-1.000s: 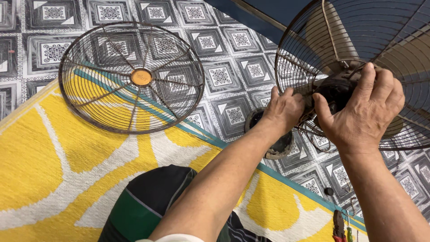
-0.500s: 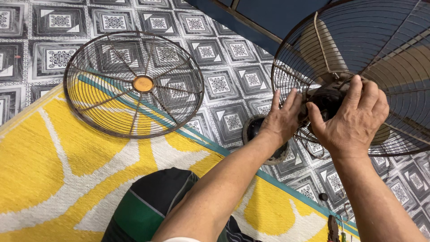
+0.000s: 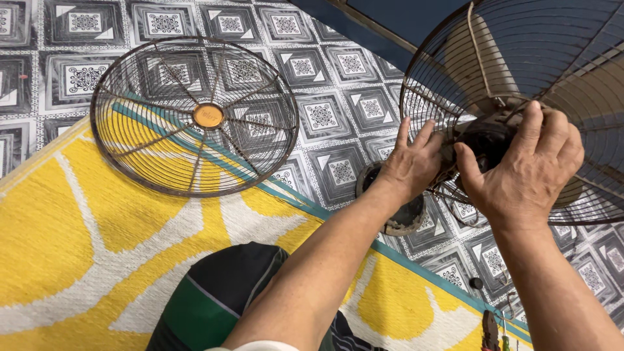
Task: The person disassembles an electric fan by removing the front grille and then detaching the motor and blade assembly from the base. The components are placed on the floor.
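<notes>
Both hands (image 3: 478, 166) around tilted fan guard's (image 3: 520, 97) hub.

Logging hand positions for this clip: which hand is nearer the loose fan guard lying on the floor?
Left. The left hand is beside the fan's dark hub, closer to the loose fan guard; the right hand grips the hub from the far side.

The rear fan guard (image 3: 520, 97) is cut off by the upper and right edges of the frame. The right hand (image 3: 526, 169) hides most of the dark motor hub (image 3: 484, 140). At the lower right, small tools (image 3: 492, 328) are cut by the bottom edge.
</notes>
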